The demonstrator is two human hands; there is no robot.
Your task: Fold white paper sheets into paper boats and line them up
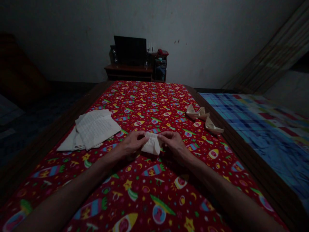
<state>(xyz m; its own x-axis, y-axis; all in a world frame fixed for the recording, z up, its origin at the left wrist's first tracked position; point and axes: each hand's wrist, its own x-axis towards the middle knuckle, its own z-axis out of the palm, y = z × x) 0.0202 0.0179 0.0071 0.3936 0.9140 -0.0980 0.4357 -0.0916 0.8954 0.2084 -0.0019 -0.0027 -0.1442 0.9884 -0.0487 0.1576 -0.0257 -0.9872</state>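
Note:
A small folded piece of white paper (152, 144) sits between my two hands above a red patterned cloth (154, 187). My left hand (131, 142) pinches the paper's left upper corner with closed fingers. On the opposite side my right hand (173, 143) grips its right upper edge, fingers closed too. Both forearms stretch forward over the cloth.
A stack of white written sheets (93, 129) lies to the left. Two folded paper boats (204, 118) rest near the right edge of the cloth. A blue checked mattress (260, 129) lies to the right. A dark screen on a low wooden stand (131, 61) is against the far wall.

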